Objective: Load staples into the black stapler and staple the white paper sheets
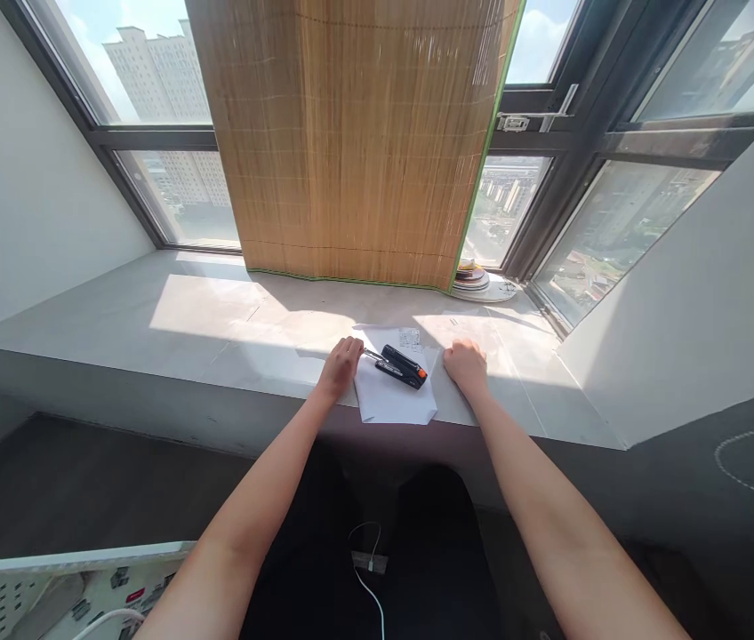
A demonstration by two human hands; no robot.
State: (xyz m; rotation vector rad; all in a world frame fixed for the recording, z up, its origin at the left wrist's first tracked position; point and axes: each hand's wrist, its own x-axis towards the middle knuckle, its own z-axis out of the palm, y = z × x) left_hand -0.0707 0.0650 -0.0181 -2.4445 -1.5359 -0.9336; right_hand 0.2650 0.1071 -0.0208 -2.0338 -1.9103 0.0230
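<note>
A small stack of white paper (394, 400) lies at the front edge of a grey window ledge (150, 324). A black stapler (404, 365) with an orange tip rests on top of the paper, lying at an angle. My left hand (339, 366) sits at the paper's left edge with its fingers curled, touching the stapler's metal end. My right hand (465, 364) rests on the ledge just right of the paper, its fingers curled under in a loose fist with nothing visible in them.
A bamboo blind (356, 133) hangs over the middle window down to the ledge. Stacked plates (474, 280) stand at the back right by the glass. A white pegboard (30, 591) and a white cable (370, 587) lie low near my lap.
</note>
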